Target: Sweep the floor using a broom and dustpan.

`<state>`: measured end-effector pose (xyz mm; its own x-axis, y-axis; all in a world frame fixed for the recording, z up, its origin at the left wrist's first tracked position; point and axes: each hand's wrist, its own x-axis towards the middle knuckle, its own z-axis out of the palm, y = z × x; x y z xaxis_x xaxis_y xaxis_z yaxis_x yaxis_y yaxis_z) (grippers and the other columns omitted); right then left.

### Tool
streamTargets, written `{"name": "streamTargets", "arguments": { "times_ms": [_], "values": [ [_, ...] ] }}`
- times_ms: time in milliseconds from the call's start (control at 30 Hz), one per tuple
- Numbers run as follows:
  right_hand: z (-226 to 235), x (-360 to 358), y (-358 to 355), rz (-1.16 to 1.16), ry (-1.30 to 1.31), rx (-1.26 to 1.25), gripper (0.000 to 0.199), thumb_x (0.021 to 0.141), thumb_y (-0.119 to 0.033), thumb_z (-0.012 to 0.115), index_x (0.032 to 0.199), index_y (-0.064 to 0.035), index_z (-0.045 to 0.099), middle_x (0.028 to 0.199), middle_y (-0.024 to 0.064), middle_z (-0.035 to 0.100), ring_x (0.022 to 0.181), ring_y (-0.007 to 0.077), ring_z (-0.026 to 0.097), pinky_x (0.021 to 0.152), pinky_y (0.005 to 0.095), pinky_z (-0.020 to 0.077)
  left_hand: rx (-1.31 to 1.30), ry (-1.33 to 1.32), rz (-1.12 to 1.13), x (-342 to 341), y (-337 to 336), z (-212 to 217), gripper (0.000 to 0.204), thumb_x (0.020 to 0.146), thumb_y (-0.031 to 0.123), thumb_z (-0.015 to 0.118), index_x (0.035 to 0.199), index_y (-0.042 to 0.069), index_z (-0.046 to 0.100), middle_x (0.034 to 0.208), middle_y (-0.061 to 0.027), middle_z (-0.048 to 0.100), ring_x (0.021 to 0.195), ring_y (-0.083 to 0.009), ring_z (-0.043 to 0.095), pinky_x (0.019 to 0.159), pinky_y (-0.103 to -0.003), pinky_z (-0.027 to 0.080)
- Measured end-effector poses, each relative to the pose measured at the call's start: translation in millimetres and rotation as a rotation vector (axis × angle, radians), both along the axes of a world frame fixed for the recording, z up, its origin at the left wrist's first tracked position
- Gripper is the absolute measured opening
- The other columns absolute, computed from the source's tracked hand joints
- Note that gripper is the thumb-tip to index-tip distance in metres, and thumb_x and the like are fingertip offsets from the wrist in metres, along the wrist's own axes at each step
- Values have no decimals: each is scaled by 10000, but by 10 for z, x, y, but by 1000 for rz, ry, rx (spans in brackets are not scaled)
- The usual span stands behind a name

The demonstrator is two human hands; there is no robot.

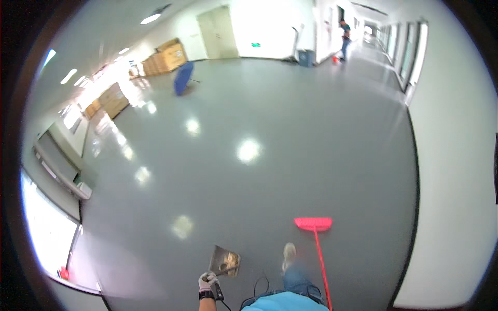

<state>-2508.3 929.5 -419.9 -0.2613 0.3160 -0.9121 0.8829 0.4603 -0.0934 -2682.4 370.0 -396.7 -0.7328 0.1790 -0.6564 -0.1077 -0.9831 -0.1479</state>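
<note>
My left hand (208,281), in a pale glove with a dark band at the wrist, is closed around the handle of a dustpan. The dark dustpan (217,257) hangs low in front of me, to the left of my legs, with light brown litter (231,260) in it. On my right a broom with a wide pink head (313,224) rests on the floor, its red stick (321,263) running down to the lower edge beside my leg. My right hand is out of the picture, so its hold on the stick is hidden.
A blue open umbrella (183,79) lies on the grey floor (290,119) ahead. Wooden crates (168,56) stand at the far left. A grey-blue bin (306,58) is by the far wall, near a standing person (345,39). A white wall (454,171) bounds my right.
</note>
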Motion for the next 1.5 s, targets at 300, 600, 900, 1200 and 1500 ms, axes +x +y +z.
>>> {"name": "streamTargets", "arguments": {
  "times_ms": [300, 600, 900, 1200, 1500],
  "values": [
    [-296, -2516, 1401, 163, 61, -67, 653, 926, -506, 313, 1075, 72, 577, 1003, 204, 636, 938, 347, 598, 772, 453, 445, 0, -11, -56, -1636, 332, -154, 164, 802, 159, 471, 680, 90, 386, 614, -9, 435, 507, -153, 441, 556, -339, 425],
    [-591, -5720, 1168, 121, 78, -55, 667, 875, -618, 373, 1046, -19, 612, 905, 139, 627, 791, 195, 564, 685, 400, 435, -977, -130, -140, -3636, 902, -264, 95, 832, 61, 472, 738, 73, 461, 614, -18, 429, 554, -154, 439, 545, -329, 413],
    [111, -8650, 763, 331, 233, -109, 680, 861, -634, 378, 1085, -35, 609, 964, 177, 618, 869, 218, 558, 727, 414, 436, -1584, -21, -495, -6160, 1335, 316, 105, 784, 16, 592, 876, -12, 551, 779, -75, 603, 737, -179, 564, 691, -310, 467],
    [322, -10494, 228, 356, 278, -186, 669, 870, -605, 364, 1069, -17, 613, 986, 208, 612, 930, 280, 552, 771, 433, 435, -503, -125, -5, -8098, 1164, -169, 152, 855, 136, 480, 738, 52, 432, 682, -53, 495, 539, -145, 472, 461, -245, 383],
    [141, -12359, 313, 545, 175, -78, 660, 879, -576, 350, 1054, 1, 617, 1008, 238, 607, 991, 343, 545, 814, 451, 433, -41, 42, 183, -9655, 1042, 86, 160, 843, 125, 494, 716, 66, 416, 684, -40, 459, 530, -116, 457, 448, -235, 368]
  ]
}}
